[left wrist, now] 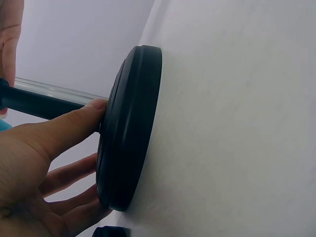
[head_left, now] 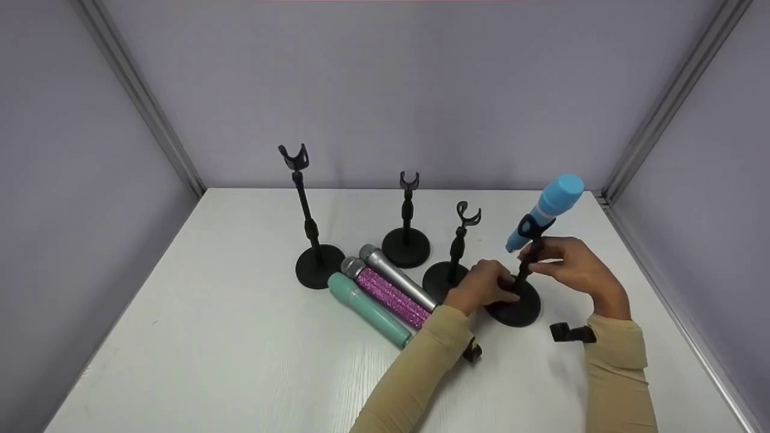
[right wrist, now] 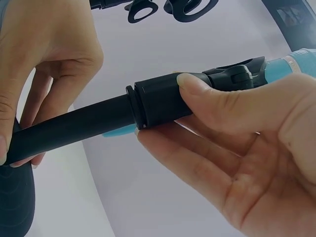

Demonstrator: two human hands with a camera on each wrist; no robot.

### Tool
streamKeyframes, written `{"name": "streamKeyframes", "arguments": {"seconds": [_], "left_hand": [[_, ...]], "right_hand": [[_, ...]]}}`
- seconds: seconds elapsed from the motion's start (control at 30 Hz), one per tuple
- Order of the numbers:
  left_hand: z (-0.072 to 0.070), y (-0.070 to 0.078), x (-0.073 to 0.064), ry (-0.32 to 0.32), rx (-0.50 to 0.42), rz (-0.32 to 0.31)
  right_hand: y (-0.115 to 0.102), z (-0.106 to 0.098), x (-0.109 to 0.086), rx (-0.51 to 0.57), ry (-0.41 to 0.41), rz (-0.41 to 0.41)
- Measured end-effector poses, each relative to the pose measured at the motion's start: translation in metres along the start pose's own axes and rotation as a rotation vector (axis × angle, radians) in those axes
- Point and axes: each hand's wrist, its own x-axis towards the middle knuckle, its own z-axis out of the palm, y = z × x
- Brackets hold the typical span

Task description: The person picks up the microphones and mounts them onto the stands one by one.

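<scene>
At the right of the head view, a black microphone stand (head_left: pixel 517 310) bears a blue microphone (head_left: pixel 560 195), which slants up to the right in its clip. My left hand (head_left: pixel 481 285) holds the round base; in the left wrist view its thumb (left wrist: pixel 81 118) lies on top beside the pole and the other fingers reach the rim. Higher up, my right hand (head_left: pixel 574 267) pinches the stand's collar (right wrist: pixel 158 98) between thumb and fingers, just under the clip. The base (left wrist: pixel 131 133) is flat on the table.
Left of my hands lie three microphones: turquoise (head_left: pixel 370 310), pink glitter (head_left: pixel 391 296) and silver (head_left: pixel 397 273). Behind them are three stands with unfilled clips: a tall one (head_left: pixel 307 210), a short one (head_left: pixel 407 243) and one (head_left: pixel 457 246) close to my left hand. Grey walls (head_left: pixel 361 90) border the white table (head_left: pixel 210 361).
</scene>
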Motion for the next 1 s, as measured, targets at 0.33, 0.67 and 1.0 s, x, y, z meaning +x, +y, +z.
{"name": "streamKeyframes", "arguments": {"seconds": [0.33,0.67,1.0], "left_hand": [[-0.0004,0.0010,-0.0023,0.019,0.001,-0.015],[0.0016,-0.0010,0.0009,0.022,0.004,0.011],[0.0018,0.0006,-0.0009,0.016,-0.003,-0.020]], "right_hand": [[0.0048,0.0007,0.0010,0.078,-0.056,-0.021],[0.0028,0.0019,0.0027,0.015,-0.012,-0.002],[-0.0014,0.0029,0.0029,-0.062,0.036,0.056]]}}
